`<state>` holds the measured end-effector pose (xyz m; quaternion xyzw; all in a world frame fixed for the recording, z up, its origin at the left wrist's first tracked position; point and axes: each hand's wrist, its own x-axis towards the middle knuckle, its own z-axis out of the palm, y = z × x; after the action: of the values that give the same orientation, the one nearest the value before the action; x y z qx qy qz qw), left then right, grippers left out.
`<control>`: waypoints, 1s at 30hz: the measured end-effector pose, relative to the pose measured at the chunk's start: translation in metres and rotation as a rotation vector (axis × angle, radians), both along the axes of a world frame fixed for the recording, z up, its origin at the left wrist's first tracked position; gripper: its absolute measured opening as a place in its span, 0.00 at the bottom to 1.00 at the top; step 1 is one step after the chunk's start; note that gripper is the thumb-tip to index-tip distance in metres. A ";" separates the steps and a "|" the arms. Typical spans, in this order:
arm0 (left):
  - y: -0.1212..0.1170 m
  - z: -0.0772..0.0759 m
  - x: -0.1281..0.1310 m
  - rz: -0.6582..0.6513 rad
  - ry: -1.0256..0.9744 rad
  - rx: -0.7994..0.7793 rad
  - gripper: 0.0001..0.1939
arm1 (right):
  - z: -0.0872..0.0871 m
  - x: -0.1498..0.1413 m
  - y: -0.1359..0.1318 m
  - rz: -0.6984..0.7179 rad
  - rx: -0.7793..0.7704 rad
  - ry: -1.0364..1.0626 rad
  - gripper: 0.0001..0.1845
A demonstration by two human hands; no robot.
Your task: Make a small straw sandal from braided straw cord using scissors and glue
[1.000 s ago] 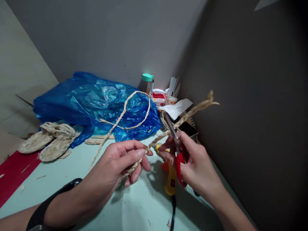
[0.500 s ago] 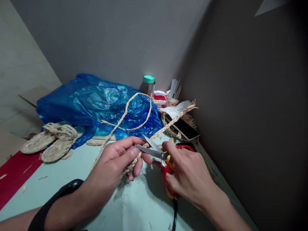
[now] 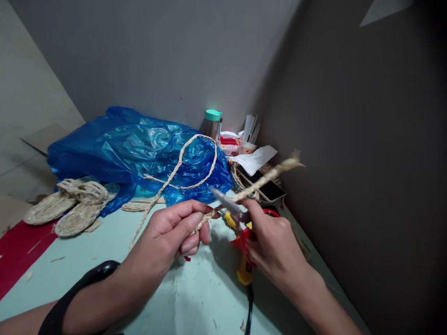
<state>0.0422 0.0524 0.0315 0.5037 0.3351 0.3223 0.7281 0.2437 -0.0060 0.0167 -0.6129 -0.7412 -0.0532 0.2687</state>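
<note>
Head view: over pale-green flat bench, pinching cream braided-straw rope in fingers of left hand, gripping red-handled steel scissors in fingers of right hand. Just narrowed blades across rope from wide open; probably mid-cut, can't confirm severed.

A glossy black band circles the left forearm.
</note>
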 end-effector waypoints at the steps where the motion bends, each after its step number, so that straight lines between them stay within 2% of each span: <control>1: 0.000 -0.001 0.001 0.003 0.000 -0.012 0.07 | 0.002 0.000 0.001 -0.008 -0.026 0.212 0.15; 2: 0.001 -0.001 0.001 0.005 0.009 -0.016 0.08 | 0.005 -0.001 0.002 -0.027 -0.062 0.445 0.10; 3: 0.001 -0.001 0.002 0.007 0.030 -0.007 0.08 | 0.008 -0.003 0.002 -0.047 -0.109 0.675 0.08; 5: 0.002 -0.002 0.002 0.018 0.114 0.060 0.10 | 0.015 -0.005 0.003 -0.045 -0.226 1.070 0.16; 6: 0.002 -0.001 0.002 0.028 0.170 0.111 0.11 | 0.018 -0.007 0.004 -0.015 -0.280 1.212 0.19; 8: 0.002 0.000 0.002 0.046 0.282 0.220 0.12 | 0.021 -0.008 0.003 0.046 -0.316 1.366 0.21; 10: 0.001 0.002 0.002 0.037 0.361 0.306 0.12 | 0.020 -0.007 0.003 0.037 -0.266 1.411 0.20; 13: -0.001 0.005 0.003 -0.052 0.406 0.365 0.12 | 0.017 -0.006 0.005 -0.013 -0.204 1.433 0.18; 17: -0.006 0.006 0.008 -0.174 0.347 0.246 0.10 | 0.011 -0.010 0.007 0.029 -0.298 1.441 0.17; 21: -0.006 0.006 0.011 -0.179 0.291 0.138 0.11 | 0.006 -0.017 0.008 0.097 -0.444 1.414 0.16; 24: -0.007 0.007 0.010 -0.186 0.350 0.175 0.11 | 0.006 -0.016 0.008 0.081 -0.385 1.456 0.15; 27: -0.008 0.008 0.009 -0.273 0.418 0.202 0.11 | 0.009 -0.010 0.008 0.022 -0.284 1.531 0.17; 30: -0.008 0.008 0.008 -0.318 0.433 0.169 0.10 | 0.011 -0.008 0.008 0.038 -0.269 1.541 0.17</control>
<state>0.0505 0.0442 0.0391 0.6658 0.3715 0.1159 0.6365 0.2360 0.0018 0.0279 -0.4917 -0.3561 0.4820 0.6318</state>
